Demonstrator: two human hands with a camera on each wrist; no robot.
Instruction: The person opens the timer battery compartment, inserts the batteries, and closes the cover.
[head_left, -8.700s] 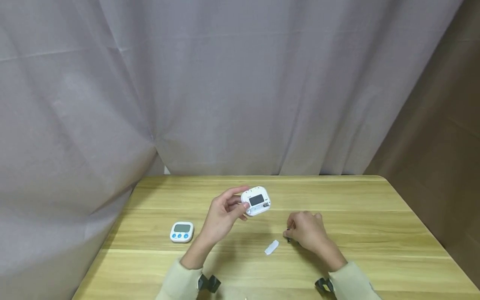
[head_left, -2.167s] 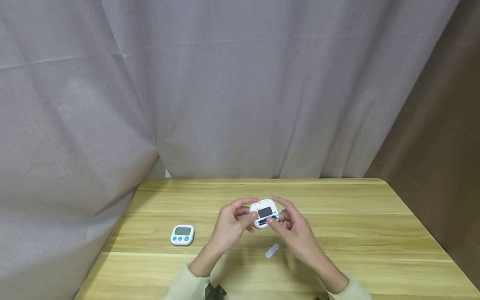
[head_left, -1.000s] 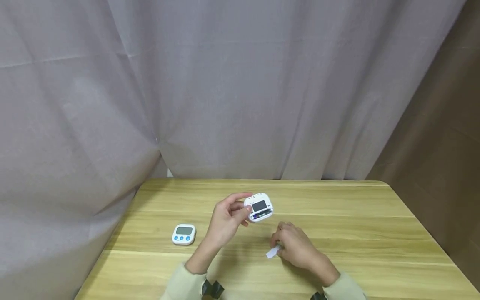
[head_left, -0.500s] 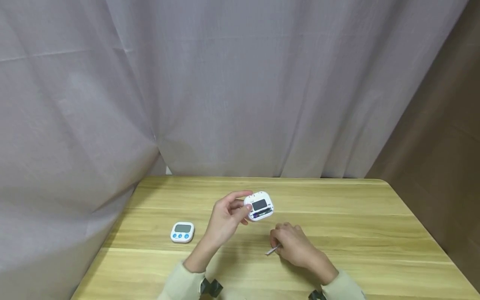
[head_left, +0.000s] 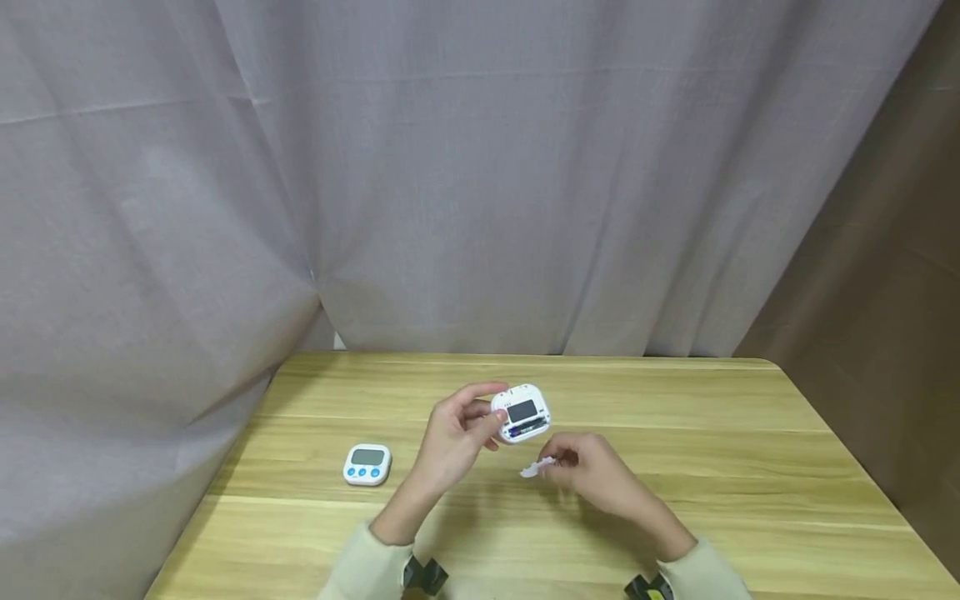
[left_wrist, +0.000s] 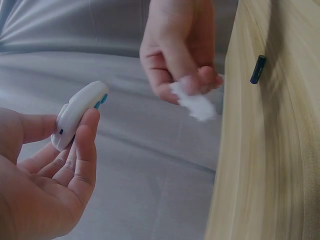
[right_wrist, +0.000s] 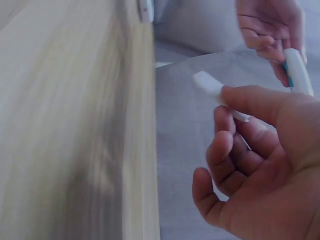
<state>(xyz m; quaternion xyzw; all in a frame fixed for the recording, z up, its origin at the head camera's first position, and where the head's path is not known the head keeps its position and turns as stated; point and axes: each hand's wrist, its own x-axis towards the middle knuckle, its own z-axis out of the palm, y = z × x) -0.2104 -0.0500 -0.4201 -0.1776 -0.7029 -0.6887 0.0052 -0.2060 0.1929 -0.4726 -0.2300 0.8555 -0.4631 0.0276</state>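
In the head view, the left hand [head_left: 444, 446] grips a white, rounded-square plastic timer [head_left: 535, 397], its thumb on the back and its fingers behind. The timer is tilted up above the table, back toward the camera, showing a dark rectangular panel [head_left: 522, 410] and, toward six o'clock below that, a dark cylindrical battery [head_left: 528, 428] in an uncovered slot. The right hand [head_left: 600, 477], at four o'clock from the timer, pinches a small, thin white plastic cover [head_left: 534, 469], apart from the timer. Between eight and nine o'clock from the held timer, a second white timer with a grey screen and three blue buttons [head_left: 367, 464] lies face up on the light wood-grain table [head_left: 720, 433]. A grey fabric curtain [head_left: 465, 183] hangs toward twelve o'clock.

In the left wrist view, the held timer is seen edge-on at nine o'clock, clamped between thumb and fingers. The cover is near the centre, under the right thumb. At two o'clock a loose dark cylindrical battery [left_wrist: 258, 69] lies on the table.

In the right wrist view, thumb and fingertips clasp the cover; the remaining fingers curl loosely. The left hand and timer are near two o'clock.
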